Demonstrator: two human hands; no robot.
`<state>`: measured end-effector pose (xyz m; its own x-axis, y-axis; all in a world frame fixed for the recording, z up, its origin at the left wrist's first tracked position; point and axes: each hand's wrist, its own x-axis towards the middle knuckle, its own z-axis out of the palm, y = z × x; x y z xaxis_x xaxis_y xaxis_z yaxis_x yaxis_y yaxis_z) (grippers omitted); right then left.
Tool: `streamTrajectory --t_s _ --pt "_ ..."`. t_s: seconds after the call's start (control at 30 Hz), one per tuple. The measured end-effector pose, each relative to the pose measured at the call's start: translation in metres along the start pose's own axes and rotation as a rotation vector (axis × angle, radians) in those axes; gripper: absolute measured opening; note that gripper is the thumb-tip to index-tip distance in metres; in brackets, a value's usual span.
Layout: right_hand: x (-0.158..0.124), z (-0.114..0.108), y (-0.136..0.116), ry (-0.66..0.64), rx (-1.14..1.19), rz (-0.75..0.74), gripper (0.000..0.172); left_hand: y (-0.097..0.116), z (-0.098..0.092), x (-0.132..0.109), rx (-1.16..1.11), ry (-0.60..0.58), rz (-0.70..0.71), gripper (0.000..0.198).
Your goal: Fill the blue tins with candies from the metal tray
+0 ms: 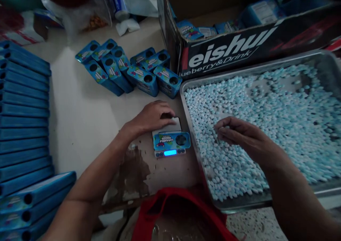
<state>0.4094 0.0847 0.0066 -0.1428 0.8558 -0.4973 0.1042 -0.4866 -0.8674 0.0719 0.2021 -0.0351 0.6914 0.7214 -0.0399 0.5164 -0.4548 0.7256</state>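
Observation:
My left hand rests palm down on the far edge of a small pocket scale with a lit blue display. A blue candy tin with a round hole lies flat on the scale. My right hand hovers over a metal tray filled with small pale blue candies; its fingers are pinched together, apparently on a few candies.
Several open blue tins stand grouped on the table behind the scale. A long stack of blue tins lines the left side. A black cardboard box with more tins sits behind the tray. A red bag lies at the near edge.

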Motion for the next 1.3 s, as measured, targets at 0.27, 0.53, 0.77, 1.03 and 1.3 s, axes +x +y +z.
streamTrajectory --t_s 0.27,0.53,0.77,1.03,1.3 --pt "0.003 -0.006 0.001 0.109 -0.033 -0.075 0.040 0.008 -0.032 -0.036 -0.034 0.523 -0.174 0.032" --pt "0.009 -0.019 0.012 0.189 -0.129 -0.230 0.035 0.051 -0.037 -0.129 0.054 0.769 -0.168 0.023" --pt "0.022 -0.025 0.019 0.093 -0.063 -0.223 0.048 0.080 -0.023 -0.163 0.124 0.854 -0.130 0.007" --pt "0.026 -0.028 0.021 0.168 -0.040 -0.293 0.040 0.122 0.003 -0.129 0.010 0.826 -0.070 0.008" --pt "0.027 -0.038 0.026 0.393 -0.187 -0.284 0.033 0.137 0.025 -0.057 0.238 0.475 0.106 0.087"
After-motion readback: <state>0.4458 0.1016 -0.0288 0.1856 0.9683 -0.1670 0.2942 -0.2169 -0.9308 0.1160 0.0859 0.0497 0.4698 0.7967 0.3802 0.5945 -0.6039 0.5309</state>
